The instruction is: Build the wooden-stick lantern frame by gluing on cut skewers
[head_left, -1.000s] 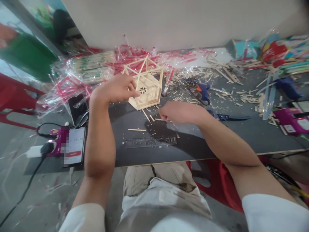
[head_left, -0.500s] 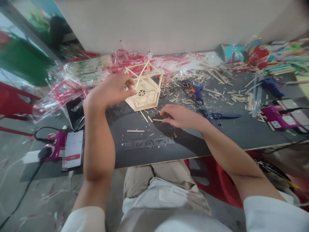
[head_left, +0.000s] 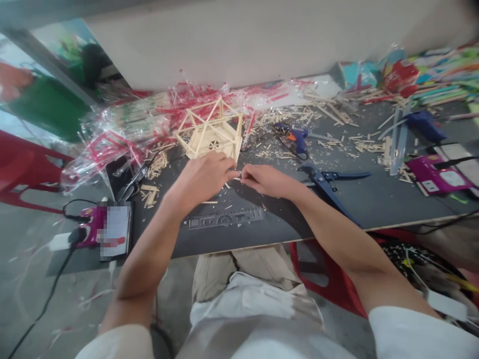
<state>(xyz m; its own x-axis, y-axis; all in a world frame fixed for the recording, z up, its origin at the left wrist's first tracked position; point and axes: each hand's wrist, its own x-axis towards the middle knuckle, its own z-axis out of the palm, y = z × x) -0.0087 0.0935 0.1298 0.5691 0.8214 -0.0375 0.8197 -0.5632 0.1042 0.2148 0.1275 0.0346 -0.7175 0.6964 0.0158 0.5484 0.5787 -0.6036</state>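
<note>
My left hand and my right hand meet just in front of a small wooden frame model, their fingertips close together. Both are closed in a pinch on a thin wooden stick, mostly hidden by the fingers. The model is built of pale sticks, with a flat base and a raised, pointed frame; my left hand covers part of its front edge. Below the hands lie a clear plastic ruler and another loose stick.
Blue-handled cutters lie right of my right hand. Behind them are a blue glue gun and scattered stick offcuts. Plastic-wrapped stick bundles line the back. A phone and a purple power strip lie at the left.
My left hand has come down and right from beside the model to meet my right hand. My right hand has shifted slightly up and left, fingers now closed in a pinch.
</note>
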